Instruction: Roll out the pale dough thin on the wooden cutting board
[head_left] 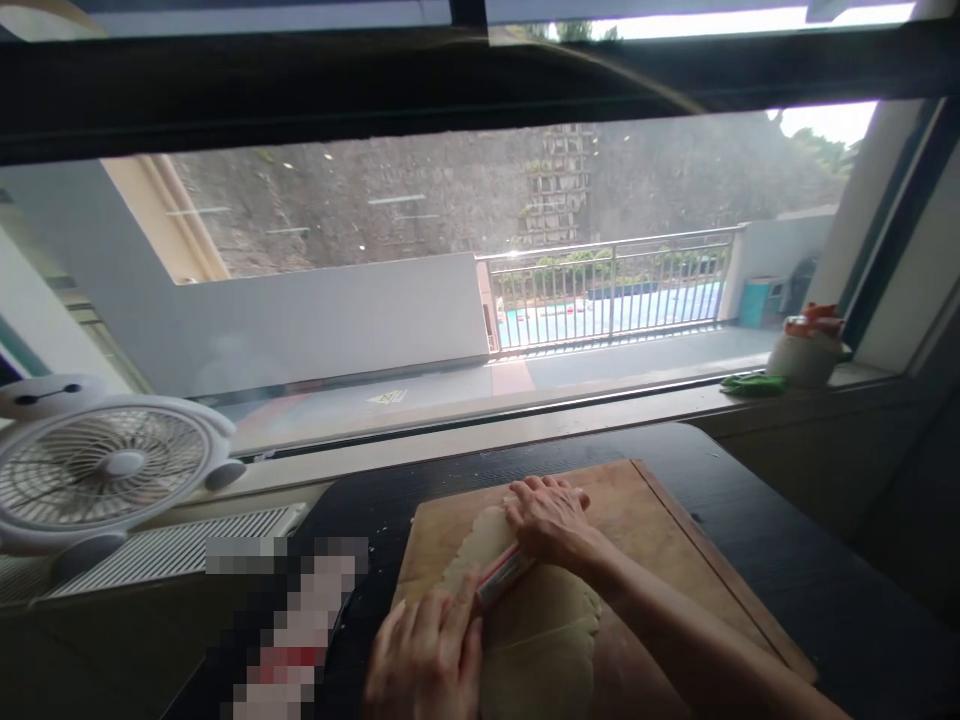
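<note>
A thin sheet of pale dough [536, 640] with a ragged edge lies on a wooden board [637, 540]. Across the dough slants a narrow, shiny cylinder [501, 577] with a red stripe; only its middle shows between my hands. My right hand [546, 515] is bent over its far end, near the back of the board. At the near end is my left hand [431, 650], its fingers close together and slightly blurred, at the board's left side. Both hands cover the cylinder's ends, and my right forearm crosses the board.
The board rests on a dark table [750, 530] below a wide window. On the left stands a white fan [112, 465] above a slatted vent [180, 545]. A pixelated strip [300, 630] is beside the board. A white container [806, 350] and a green cloth [752, 385] sit on the sill.
</note>
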